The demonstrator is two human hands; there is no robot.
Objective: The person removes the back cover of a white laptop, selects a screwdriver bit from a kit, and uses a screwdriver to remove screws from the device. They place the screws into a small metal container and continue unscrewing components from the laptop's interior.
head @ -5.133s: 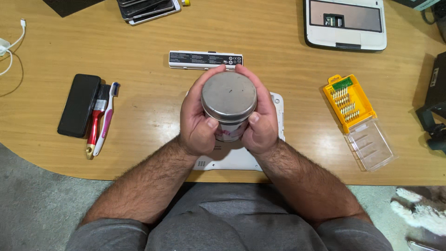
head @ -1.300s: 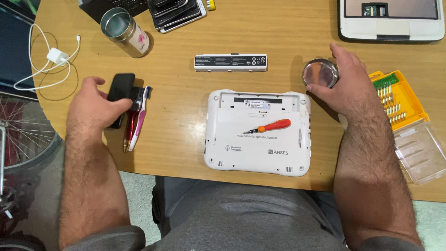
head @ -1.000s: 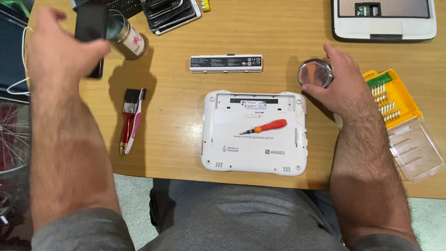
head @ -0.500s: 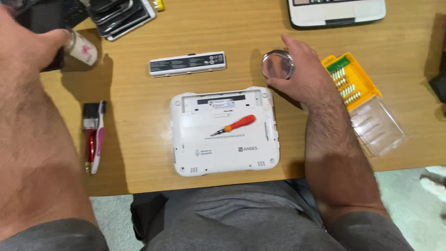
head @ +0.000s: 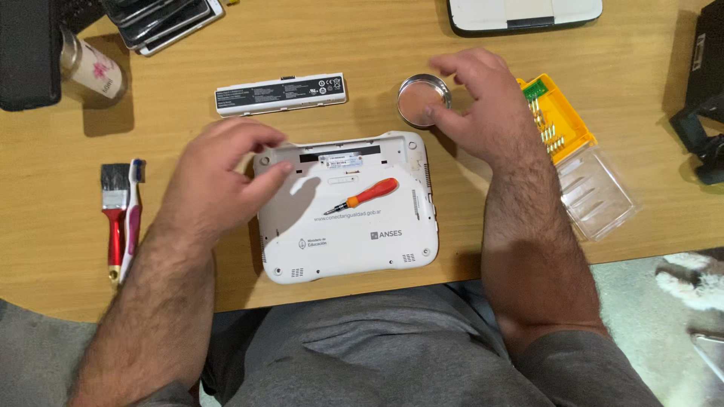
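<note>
We hover our empty left hand [head: 219,177] over the white netbook [head: 347,207] lying underside-up on the counter [head: 377,45], a stiff, light-looking shell best gripped by its edges, our right hand [head: 483,113] loose beside the round lid [head: 424,100].

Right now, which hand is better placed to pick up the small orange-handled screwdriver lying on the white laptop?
Probably the left hand: it rests over the white laptop's left edge, near the orange-handled screwdriver. The right hand is beside the round metal lid.

Left hand [head: 219,177] blurred, covers netbook [head: 347,211] corner; top device [head: 524,13] cut by edge.
</note>
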